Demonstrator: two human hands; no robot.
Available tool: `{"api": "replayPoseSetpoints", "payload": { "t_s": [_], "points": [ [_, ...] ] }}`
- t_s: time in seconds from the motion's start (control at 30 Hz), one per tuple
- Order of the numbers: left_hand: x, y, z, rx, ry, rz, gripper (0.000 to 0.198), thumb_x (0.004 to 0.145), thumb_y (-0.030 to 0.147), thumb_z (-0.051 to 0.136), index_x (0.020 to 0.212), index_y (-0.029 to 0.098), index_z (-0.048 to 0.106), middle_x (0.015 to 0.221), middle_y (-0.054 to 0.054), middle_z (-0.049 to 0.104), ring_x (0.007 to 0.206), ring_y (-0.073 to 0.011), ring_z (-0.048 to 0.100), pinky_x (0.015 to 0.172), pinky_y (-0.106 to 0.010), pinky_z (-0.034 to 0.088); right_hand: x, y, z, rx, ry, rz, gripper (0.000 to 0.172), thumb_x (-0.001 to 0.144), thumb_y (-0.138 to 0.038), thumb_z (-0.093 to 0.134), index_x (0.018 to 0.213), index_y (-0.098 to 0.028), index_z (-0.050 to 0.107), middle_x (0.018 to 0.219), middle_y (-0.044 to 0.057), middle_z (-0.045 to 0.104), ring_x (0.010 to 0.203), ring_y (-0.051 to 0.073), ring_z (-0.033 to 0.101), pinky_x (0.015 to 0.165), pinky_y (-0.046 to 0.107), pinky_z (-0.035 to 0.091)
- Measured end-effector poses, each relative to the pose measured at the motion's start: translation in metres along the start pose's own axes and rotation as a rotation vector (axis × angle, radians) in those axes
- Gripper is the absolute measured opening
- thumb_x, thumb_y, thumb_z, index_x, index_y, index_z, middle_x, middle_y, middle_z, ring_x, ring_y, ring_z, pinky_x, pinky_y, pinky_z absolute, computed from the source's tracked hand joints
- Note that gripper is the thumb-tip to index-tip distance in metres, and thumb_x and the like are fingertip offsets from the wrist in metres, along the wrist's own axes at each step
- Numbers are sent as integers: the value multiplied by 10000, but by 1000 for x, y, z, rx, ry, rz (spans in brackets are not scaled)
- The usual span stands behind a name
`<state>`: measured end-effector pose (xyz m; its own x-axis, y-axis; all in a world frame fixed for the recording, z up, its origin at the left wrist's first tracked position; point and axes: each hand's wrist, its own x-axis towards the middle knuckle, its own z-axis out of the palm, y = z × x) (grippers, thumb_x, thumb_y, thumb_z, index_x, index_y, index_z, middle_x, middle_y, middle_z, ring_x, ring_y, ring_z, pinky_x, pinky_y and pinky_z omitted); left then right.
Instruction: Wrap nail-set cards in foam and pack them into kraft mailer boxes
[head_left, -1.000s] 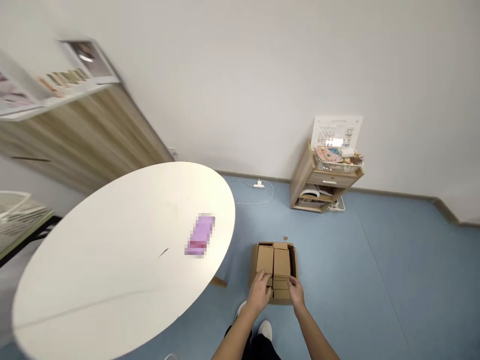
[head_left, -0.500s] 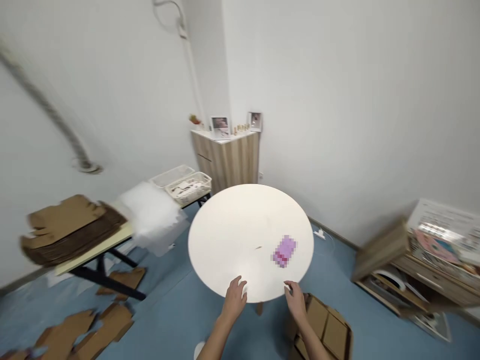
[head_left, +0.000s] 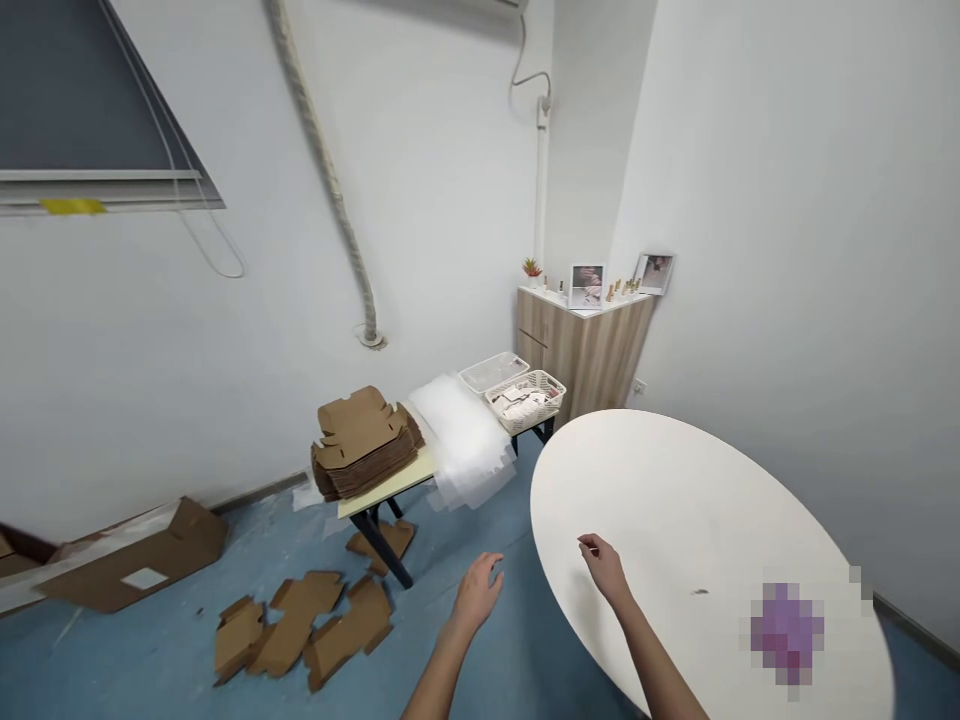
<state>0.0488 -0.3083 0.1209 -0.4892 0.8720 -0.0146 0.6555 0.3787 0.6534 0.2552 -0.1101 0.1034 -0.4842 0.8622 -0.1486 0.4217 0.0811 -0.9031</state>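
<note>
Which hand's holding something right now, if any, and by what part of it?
Nothing is held: the left hand is open and empty, and the right hand has empty, loosely curled fingers over the round white table.

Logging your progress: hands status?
Right hand empty, over round white table; left hand empty, open above blue floor, near flattened brown cardboard pieces.

Flat brown cardboard scraps (head_left: 289, 625) lie scattered on the floor (head_left: 172, 640).
</note>
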Motion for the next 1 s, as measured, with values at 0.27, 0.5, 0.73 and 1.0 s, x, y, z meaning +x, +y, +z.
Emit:
{"api": "replayPoseSetpoints", "payload": {
  "t_s": [0.27, 0.5, 0.73, 1.0],
  "points": [
    [57, -59, -62, -84, 25, -79, 362, 876, 318, 417, 1167, 230, 614, 1102, -83, 658, 1009, -233, 634, 876, -372, 519, 118, -72, 79, -119, -151, -110, 284, 760, -410, 493, 865, -217, 675, 948, 66, 726, 861, 229, 662, 818, 349, 498],
    [160, -99, -91, -98, 24, -92, 346, 884, 303, 428, 1165, 226, 615, 1169, -97, 638, 1089, -257, 609, 936, -402, 492, 263, -131, 135, -232, -203, -198, 300, 793, -362, 468, 908, -205, 698, 954, 79, 734, 904, 244, 668, 774, 322, 492],
    [284, -121, -127, -62, 112, 18, 327, 850, 229, 473, 1142, 241, 620, 1130, -70, 645, 1101, -232, 601, 1003, -405, 469, 402, -208, 201, -378, -193, -326, 315, 842, -280, 470, 1040, -162, 685, 1035, 96, 723, 955, 219, 655, 829, 281, 459],
    [348, -146, -133, -24, 73, -75, 525, 829, 236, 482, 1350, 179, 516, 1502, -118, 408, 1396, -261, 359, 1157, -452, 309, 467, -253, 285, -787, -233, -311, 408, 897, -286, 507, 1270, -139, 586, 1147, 150, 690, 1093, 257, 617, 893, 315, 413]
  ]
}}
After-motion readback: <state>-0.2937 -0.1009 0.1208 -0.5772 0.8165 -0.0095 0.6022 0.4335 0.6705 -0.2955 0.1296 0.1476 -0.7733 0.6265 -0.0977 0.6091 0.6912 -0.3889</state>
